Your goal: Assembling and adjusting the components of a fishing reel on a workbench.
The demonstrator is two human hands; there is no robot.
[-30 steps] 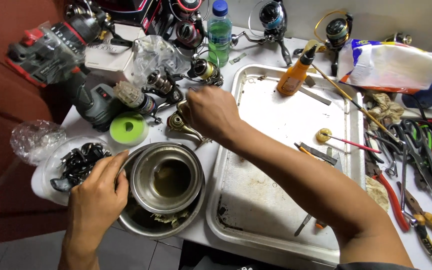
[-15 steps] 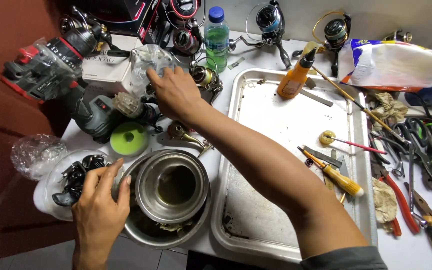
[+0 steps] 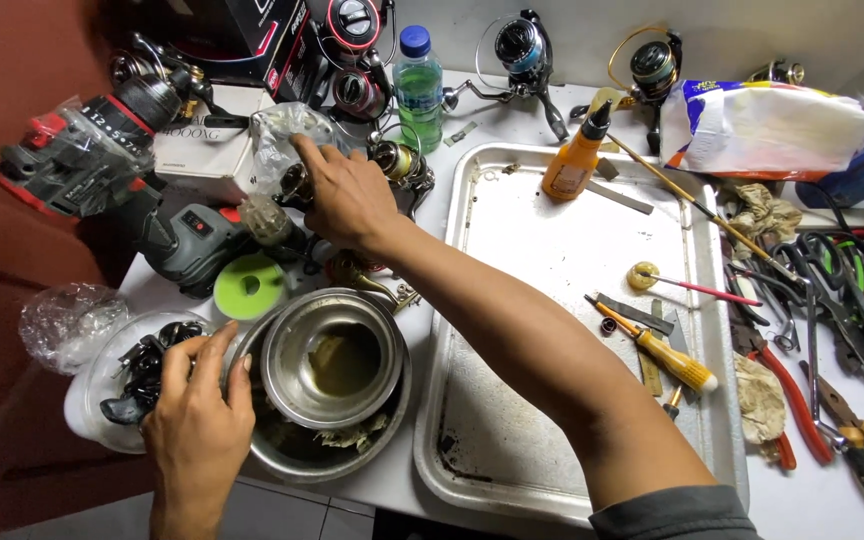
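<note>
- Your clearest room is the bare middle of the metal tray (image 3: 552, 260); only the orange bottle (image 3: 574, 160) stands at its far edge.
- Your right arm (image 3: 512, 340) crosses the tray's left rim, blocking passage there.
- Fishing reels (image 3: 397, 165), the green bottle (image 3: 419, 88) and power tools (image 3: 192, 240) crowd the far left.
- Pliers (image 3: 852, 420) crowd the table's right.

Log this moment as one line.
left hand on steel bowl rim | right hand reaching at clear plastic bag | metal tray alongside
</note>
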